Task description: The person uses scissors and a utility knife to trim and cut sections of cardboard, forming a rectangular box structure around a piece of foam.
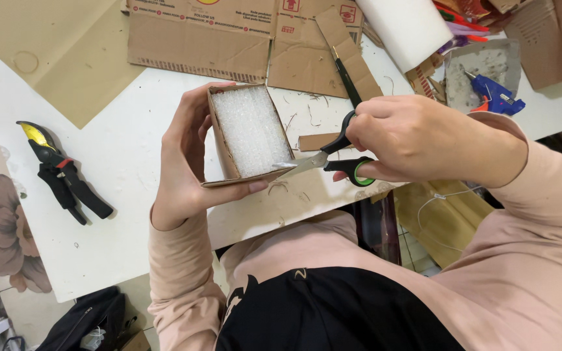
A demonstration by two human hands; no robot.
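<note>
In the head view, at the centre of the frame, the left hand (187, 159) cups a small cardboard box (245, 133) filled with white foam (250, 130), fingers wrapped along its left wall and the thumb pressed under its near edge, so the box sits tilted up off the white table (118, 149) and steady against the blade. Right of centre, the right hand (424, 140) grips black-handled scissors (333, 156), fingers threaded through the loops and closed narrow, the blade tips meeting the box's near right corner where the cardboard rim stands above the foam. At the left edge, black pruning shears (60, 172) lie well apart, out of the way. Along the top lie flattened cardboard sheets (229, 32), and in the upper right a blue glue gun (499, 97) rests beside a white roll (408, 26).
</note>
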